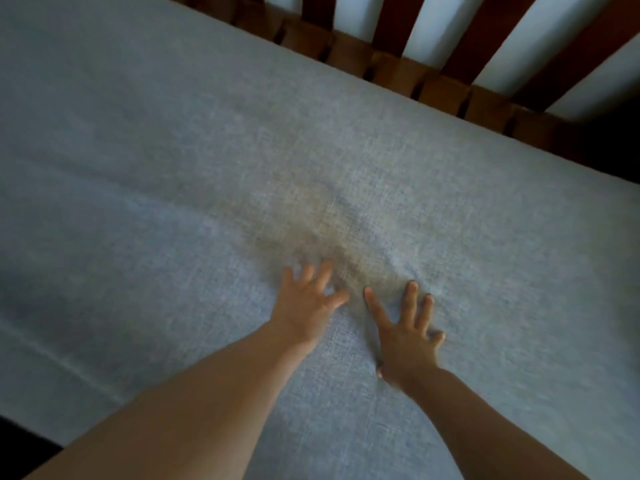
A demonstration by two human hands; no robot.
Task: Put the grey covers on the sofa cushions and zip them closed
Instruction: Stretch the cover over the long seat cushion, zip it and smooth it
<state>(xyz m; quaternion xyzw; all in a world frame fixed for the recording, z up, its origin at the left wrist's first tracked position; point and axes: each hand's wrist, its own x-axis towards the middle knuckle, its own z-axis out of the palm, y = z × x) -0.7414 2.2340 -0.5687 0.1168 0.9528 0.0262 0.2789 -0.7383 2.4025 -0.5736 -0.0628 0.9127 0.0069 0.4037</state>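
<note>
A large sofa cushion in a grey woven cover (214, 161) fills almost the whole view, lying flat on the sofa frame. Both my hands lie side by side on its top, near the middle. My left hand (310, 299) rests palm down with fingers spread and slightly blurred. Just to its right, my right hand (405, 330) presses flat on the fabric, fingers straight and apart. Faint creases run across the cover to the left of my hands. No zip shows in this view.
The dark brown wooden slatted sofa back (460, 46) runs along the cushion's far edge at the upper right, with a pale wall between the slats. A seam line (62, 362) crosses the cover at the lower left. Dark floor shows at the bottom left corner.
</note>
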